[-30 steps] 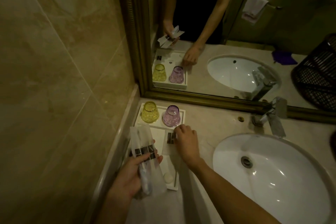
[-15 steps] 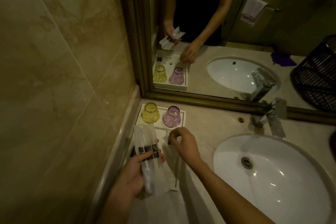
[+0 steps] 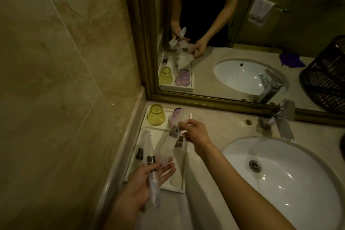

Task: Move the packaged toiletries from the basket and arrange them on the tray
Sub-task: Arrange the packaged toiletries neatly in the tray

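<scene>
A white tray (image 3: pixel 183 189) lies on the counter against the left wall. My left hand (image 3: pixel 141 183) hovers over its near end and holds a long clear packaged toothbrush kit (image 3: pixel 151 164) with a dark label. My right hand (image 3: pixel 196 132) pinches the top of a second clear packet (image 3: pixel 168 144), lifted slantwise above the tray's middle. Another labelled packet (image 3: pixel 179 143) and a small round soap (image 3: pixel 175 181) rest on the tray. The dark woven basket (image 3: pixel 324 78) shows only as a reflection at the mirror's right edge.
A yellow glass (image 3: pixel 155 115) and a purple glass (image 3: pixel 175 115) stand upside down at the tray's far end. To the right are a white oval sink (image 3: pixel 291 179) and a chrome tap (image 3: pixel 283 119). A gold-framed mirror (image 3: pixel 205 99) backs the counter.
My right hand, which was down on the tray's packets, has risen and now holds a clear packet pulled away from the bundle in my left hand. The left hand's fingers have spread somewhat.
</scene>
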